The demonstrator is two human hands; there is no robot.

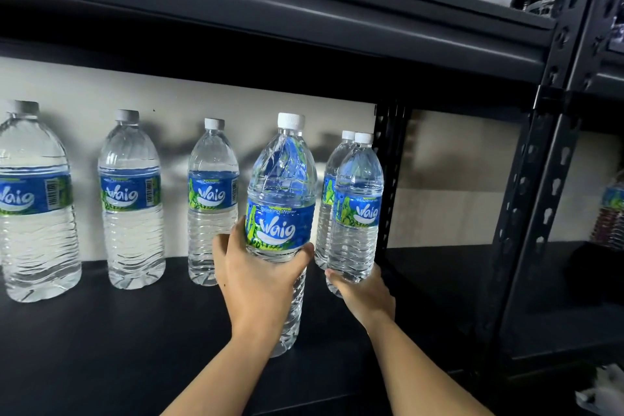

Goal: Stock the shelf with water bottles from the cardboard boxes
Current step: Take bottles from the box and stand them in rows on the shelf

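**Q:** Where are the handled bottles, and which way do they point?

**A:** The left hand (256,284) wraps its fingers and thumb round a clear plastic water bottle with a blue and green label (282,199), just below the label, over the black shelf board (101,348). Its white cap is up and its long axis is nearly vertical. The right hand (364,294) grips the base of a second clear labelled bottle (356,213) beside the black metal post (388,179). This one is cap up and leans slightly right.

**Q:** What is hard to make out?

**A:** Whether either base touches the board cannot be told. A third bottle (332,179) is mostly hidden just behind the second. A row of three more bottles (131,206) stands upright along the back wall. The leftmost bottle (33,206) is cut off by the frame edge.
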